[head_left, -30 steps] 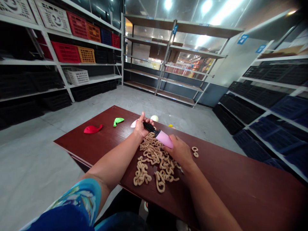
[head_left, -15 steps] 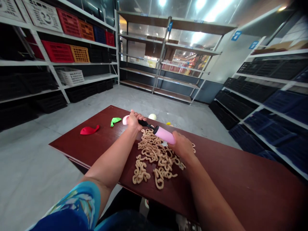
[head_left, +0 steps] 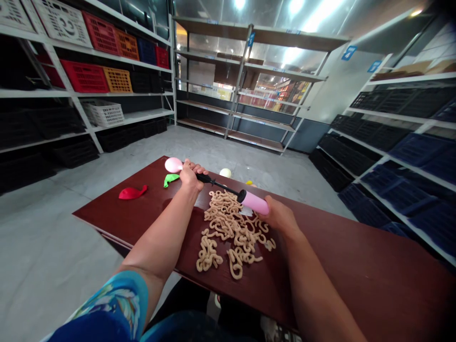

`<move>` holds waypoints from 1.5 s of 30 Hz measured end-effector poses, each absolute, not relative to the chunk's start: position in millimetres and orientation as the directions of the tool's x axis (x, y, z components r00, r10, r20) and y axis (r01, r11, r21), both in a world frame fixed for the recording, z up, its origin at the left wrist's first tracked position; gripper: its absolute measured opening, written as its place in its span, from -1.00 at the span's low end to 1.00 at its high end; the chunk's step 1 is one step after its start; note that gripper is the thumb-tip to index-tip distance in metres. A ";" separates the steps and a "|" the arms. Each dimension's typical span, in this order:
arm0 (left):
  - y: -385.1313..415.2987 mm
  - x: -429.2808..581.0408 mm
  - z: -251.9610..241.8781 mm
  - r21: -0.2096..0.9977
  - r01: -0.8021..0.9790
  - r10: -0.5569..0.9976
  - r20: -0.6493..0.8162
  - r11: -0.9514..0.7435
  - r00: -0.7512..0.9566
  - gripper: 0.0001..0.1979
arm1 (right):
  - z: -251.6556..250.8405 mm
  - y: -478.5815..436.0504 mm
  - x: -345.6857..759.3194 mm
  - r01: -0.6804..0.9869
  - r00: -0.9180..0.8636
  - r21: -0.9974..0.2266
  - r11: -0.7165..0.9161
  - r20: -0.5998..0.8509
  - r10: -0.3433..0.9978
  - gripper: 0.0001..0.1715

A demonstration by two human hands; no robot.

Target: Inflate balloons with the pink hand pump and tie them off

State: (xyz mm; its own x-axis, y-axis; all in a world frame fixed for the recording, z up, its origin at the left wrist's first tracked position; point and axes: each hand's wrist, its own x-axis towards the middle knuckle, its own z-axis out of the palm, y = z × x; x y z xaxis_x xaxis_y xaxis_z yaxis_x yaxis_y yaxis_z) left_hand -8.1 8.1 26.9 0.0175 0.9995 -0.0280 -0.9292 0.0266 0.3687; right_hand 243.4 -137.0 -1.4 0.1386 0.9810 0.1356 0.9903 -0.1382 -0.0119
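My left hand (head_left: 191,176) is wrapped round the black handle end of a balloon pump (head_left: 255,202), where the neck of a pale pink balloon (head_left: 173,165) meets it. The balloon is partly inflated and sticks out past my fingers to the left. My right hand (head_left: 280,214) grips the far end of the pump's pink barrel. Between the hands the thin black rod is drawn well out of the barrel. Below the pump, a heap of tan, curly cords (head_left: 231,221) lies on the brown table (head_left: 331,247); what they are made of I cannot tell.
A limp green balloon (head_left: 171,180) and a limp red balloon (head_left: 132,192) lie on the table's left part. A whitish round thing (head_left: 225,173) and a yellow one (head_left: 249,182) show past the far edge. Shelves with crates (head_left: 85,76) stand around.
My hands have moved apart, so more of the pump's rod shows. The pink balloon looks larger and has shifted left with my left hand.
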 end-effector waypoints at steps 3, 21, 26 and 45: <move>3.9 -1.9 24.3 0.354 -0.934 0.999 -0.009 0.048 0.048 -0.57 | -3.5 -135.7 232.7 0.991 0.109 0.059 -0.123 0.200 0.974 -0.62; -17.5 11.7 38.4 0.391 -0.913 0.992 0.002 0.118 0.129 -0.52 | -5.8 -131.5 211.3 0.998 0.037 0.032 -0.049 0.310 0.950 -0.66; -3.0 -9.6 41.1 0.373 -0.928 0.999 0.022 0.014 0.024 -0.54 | -2.8 -134.0 240.1 0.994 0.080 0.046 -0.097 0.290 0.954 -0.67; -26.0 20.3 34.9 0.410 -0.900 0.983 0.035 0.149 0.179 -0.54 | -10.5 -131.9 197.3 0.997 0.000 0.077 -0.031 0.370 0.929 -0.69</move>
State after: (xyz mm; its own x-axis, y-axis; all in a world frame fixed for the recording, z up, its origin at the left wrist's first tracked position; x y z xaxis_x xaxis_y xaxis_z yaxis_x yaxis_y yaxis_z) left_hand 20.3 -26.0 34.9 0.1787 0.9833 0.0347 -0.8999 0.1491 0.4097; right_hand 197.3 -131.9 -10.5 0.0004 0.9292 0.3695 0.9966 -0.0309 0.0768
